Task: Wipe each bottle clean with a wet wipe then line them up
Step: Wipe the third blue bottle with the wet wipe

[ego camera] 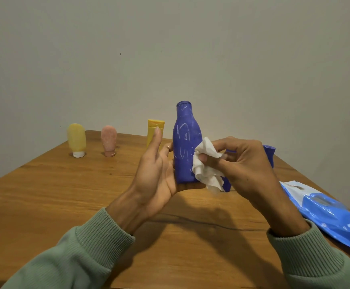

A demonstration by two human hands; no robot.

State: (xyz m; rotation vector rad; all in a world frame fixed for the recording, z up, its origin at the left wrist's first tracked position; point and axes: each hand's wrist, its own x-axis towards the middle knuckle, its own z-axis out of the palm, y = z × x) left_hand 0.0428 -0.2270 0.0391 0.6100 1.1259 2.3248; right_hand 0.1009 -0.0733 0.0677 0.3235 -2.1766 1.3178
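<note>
Centrally, left grip [157, 174] holding blue bottle [185, 142], right grip [247, 163] pinching wipe [205, 161], hiding second bottle [270, 152], wipe pack [326, 213] alongside.

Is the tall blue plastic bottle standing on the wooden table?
No, the tall blue plastic bottle is held up above the wooden table in the left hand.
</note>
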